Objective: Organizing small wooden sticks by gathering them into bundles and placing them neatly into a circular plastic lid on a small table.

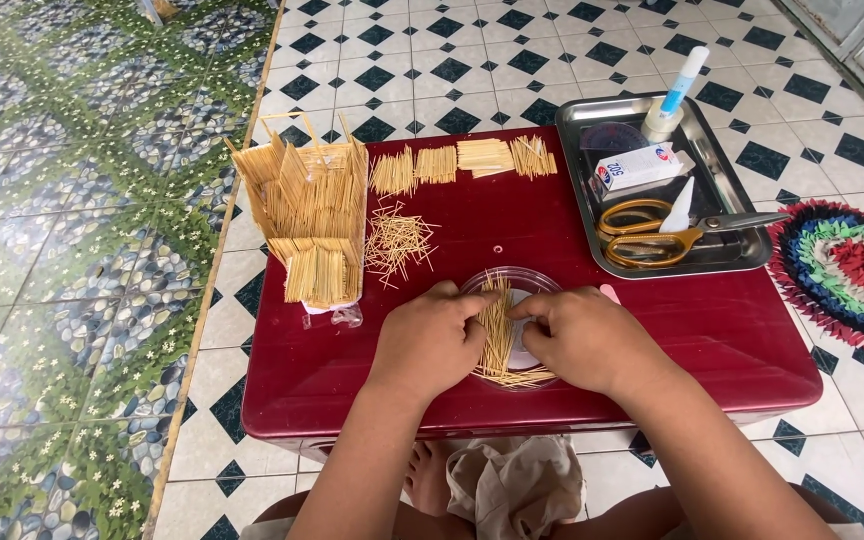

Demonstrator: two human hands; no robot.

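My left hand (430, 338) and right hand (580, 338) pinch a flat row of thin pale wooden sticks (498, 335) over a clear round plastic lid (542, 283) on the dark red table (712, 330); the sticks' long axis runs away from me, tips toward the table's far edge.

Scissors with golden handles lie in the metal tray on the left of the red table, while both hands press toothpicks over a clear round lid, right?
Not quite: the head view shows the tray with the scissors on the right of the table. The left hand and right hand do press toothpicks over the lid.
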